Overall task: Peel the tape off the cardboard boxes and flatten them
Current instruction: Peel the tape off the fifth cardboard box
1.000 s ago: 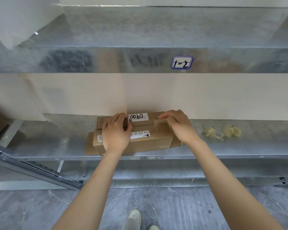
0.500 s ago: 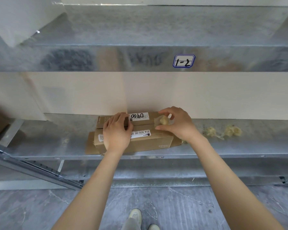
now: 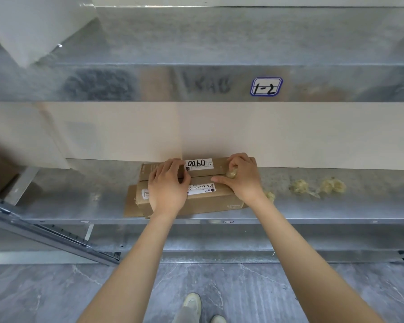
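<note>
On the metal shelf point(image 3: 79, 197), left of centre, we see the cardboard box point(image 3: 208, 201) lying against the far wall, with a flat cardboard piece point(image 3: 130, 202) sticking out under its left end. The left hand point(image 3: 167, 190) lies flat on the box top, fingers loosely spread and pressing down across the seam. Right of it sit two white labels point(image 3: 199, 164). The right hand point(image 3: 243, 180) rests on the box's right end, its curled fingers pinching a crumpled tape wad point(image 3: 231, 174), thumb stretched along the seam. Further right, two more crumpled tape scraps point(image 3: 300, 186) lie on the shelf, well apart from the box.
</note>
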### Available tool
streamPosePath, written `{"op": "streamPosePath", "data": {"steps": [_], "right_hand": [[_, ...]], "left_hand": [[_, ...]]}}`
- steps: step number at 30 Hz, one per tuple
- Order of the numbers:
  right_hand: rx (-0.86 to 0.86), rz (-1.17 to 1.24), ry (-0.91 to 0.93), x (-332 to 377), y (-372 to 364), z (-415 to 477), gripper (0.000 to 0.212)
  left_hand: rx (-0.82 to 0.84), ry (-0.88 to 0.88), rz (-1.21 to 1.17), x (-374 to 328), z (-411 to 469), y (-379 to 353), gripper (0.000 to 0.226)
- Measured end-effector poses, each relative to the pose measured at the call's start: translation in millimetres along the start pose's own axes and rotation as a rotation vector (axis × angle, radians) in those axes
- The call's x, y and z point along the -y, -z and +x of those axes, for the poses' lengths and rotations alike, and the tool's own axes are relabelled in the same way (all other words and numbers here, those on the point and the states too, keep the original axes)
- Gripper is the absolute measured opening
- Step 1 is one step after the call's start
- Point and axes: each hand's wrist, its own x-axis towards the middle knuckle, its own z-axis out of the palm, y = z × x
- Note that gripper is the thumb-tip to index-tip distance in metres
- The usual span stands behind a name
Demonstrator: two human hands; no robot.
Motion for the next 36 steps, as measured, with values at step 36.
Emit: {"op": "streamPosePath", "data": {"steps": [36], "right_hand": [[0.014, 0.448, -0.313, -34.8, 31.4, -10.1, 0.033]], "left_hand": [[0.000, -0.003, 0.003, -0.8, -0.8, 1.1, 0.017]]}}
